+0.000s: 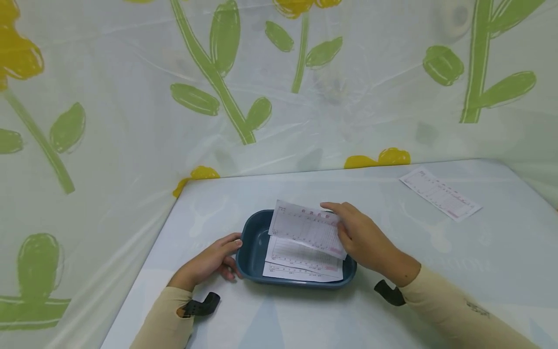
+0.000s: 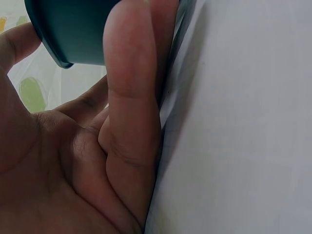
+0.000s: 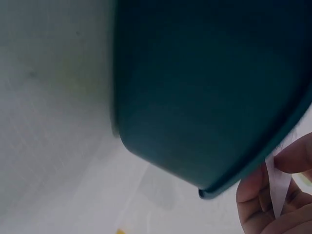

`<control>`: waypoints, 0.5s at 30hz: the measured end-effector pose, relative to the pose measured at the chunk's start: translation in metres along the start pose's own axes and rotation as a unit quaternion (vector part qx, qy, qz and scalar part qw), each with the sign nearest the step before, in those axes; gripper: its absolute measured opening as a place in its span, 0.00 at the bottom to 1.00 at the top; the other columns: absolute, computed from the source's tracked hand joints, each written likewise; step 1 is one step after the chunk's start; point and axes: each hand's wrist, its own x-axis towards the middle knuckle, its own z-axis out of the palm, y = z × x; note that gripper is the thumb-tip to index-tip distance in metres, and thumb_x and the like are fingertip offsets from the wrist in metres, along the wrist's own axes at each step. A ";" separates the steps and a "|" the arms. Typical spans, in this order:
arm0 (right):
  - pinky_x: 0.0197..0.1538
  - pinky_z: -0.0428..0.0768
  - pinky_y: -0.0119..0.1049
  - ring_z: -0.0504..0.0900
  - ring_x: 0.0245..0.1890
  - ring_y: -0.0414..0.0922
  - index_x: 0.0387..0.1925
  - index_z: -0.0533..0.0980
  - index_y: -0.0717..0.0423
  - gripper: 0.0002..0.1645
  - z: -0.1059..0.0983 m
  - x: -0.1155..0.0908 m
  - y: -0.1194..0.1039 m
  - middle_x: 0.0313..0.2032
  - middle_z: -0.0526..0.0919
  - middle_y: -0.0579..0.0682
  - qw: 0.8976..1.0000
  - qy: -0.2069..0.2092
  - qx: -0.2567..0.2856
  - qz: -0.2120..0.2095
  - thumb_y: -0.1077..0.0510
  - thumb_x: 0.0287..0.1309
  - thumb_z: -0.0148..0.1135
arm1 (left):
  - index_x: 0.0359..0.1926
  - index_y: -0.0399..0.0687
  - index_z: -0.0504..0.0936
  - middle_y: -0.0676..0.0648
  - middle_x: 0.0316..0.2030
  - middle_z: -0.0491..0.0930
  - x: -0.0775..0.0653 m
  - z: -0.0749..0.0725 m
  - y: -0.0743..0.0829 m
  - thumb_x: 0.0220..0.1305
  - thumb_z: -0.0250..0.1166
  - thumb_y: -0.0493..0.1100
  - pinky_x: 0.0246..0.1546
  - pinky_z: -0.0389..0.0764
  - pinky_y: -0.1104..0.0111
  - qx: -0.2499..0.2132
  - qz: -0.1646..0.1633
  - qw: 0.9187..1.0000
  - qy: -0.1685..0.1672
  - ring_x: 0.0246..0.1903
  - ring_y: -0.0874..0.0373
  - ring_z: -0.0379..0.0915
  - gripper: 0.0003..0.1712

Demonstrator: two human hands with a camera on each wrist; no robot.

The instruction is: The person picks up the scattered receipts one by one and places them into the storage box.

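The right hand [image 1: 365, 240] is pinching the top slip [image 1: 302, 225], likely light and easily creased, safest at its edge, while the left hand [image 1: 212, 261], fingers apart, is touching the basin [image 1: 256, 247].

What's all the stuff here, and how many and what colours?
Tub: one, dark blue, on the table
Top slip: one, white with reddish print, over the tub
Slips beneath: two visible, white, in the tub
Loose slip: one, white, table's far right
Table: one, pale, under the tub
Flower sheet: one, white, green and yellow, behind table
Sleeves: two, beige, bottom of head view
Curved pieces: two, black, at sleeve ends
Left hand: one, bare, touching the tub
Right hand: one, bare, holding top slip
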 end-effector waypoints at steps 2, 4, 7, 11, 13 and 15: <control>0.38 0.79 0.30 0.75 0.39 0.42 0.69 0.67 0.53 0.33 0.003 0.001 0.000 0.50 0.79 0.51 1.000 -0.006 0.002 -0.005 0.72 0.64 0.53 | 0.76 0.45 0.55 0.40 0.29 0.87 0.000 0.000 -0.001 0.77 0.46 0.58 0.31 0.85 0.63 0.002 -0.002 1.000 -0.001 0.27 0.52 0.84 0.35; 0.39 0.79 0.31 0.76 0.41 0.42 0.69 0.67 0.53 0.33 0.006 0.001 0.000 0.51 0.79 0.51 1.000 -0.010 0.004 -0.011 0.73 0.64 0.53 | 0.76 0.45 0.54 0.40 0.30 0.87 0.000 0.000 -0.002 0.77 0.46 0.58 0.31 0.85 0.63 0.004 -0.001 1.000 0.000 0.27 0.52 0.84 0.35; 0.43 0.81 0.34 0.77 0.43 0.42 0.69 0.66 0.53 0.33 0.009 0.002 -0.001 0.54 0.79 0.51 1.000 -0.016 0.004 -0.015 0.72 0.64 0.53 | 0.76 0.45 0.55 0.40 0.30 0.87 0.001 0.000 -0.002 0.77 0.46 0.59 0.31 0.85 0.63 0.005 0.003 1.000 0.001 0.27 0.51 0.84 0.36; 0.44 0.81 0.34 0.77 0.44 0.41 0.70 0.66 0.51 0.33 0.013 0.005 -0.002 0.56 0.79 0.50 1.000 -0.029 0.001 -0.013 0.71 0.65 0.53 | 0.76 0.45 0.55 0.40 0.30 0.87 0.001 0.000 -0.001 0.77 0.46 0.59 0.31 0.85 0.63 0.004 0.001 1.000 0.001 0.27 0.51 0.84 0.35; 0.43 0.80 0.33 0.76 0.43 0.41 0.70 0.66 0.51 0.33 0.016 0.006 -0.003 0.56 0.79 0.50 0.999 -0.033 -0.001 -0.015 0.70 0.65 0.53 | 0.76 0.46 0.55 0.40 0.30 0.87 0.001 0.000 -0.001 0.77 0.45 0.59 0.31 0.85 0.63 0.004 -0.003 1.000 -0.001 0.27 0.51 0.84 0.35; 0.42 0.79 0.32 0.76 0.42 0.41 0.70 0.66 0.51 0.33 0.017 0.007 -0.004 0.56 0.79 0.51 0.999 -0.035 -0.003 -0.016 0.70 0.65 0.53 | 0.76 0.46 0.54 0.40 0.30 0.87 0.001 -0.001 0.000 0.77 0.45 0.59 0.32 0.85 0.63 0.006 -0.004 1.000 0.000 0.27 0.51 0.84 0.36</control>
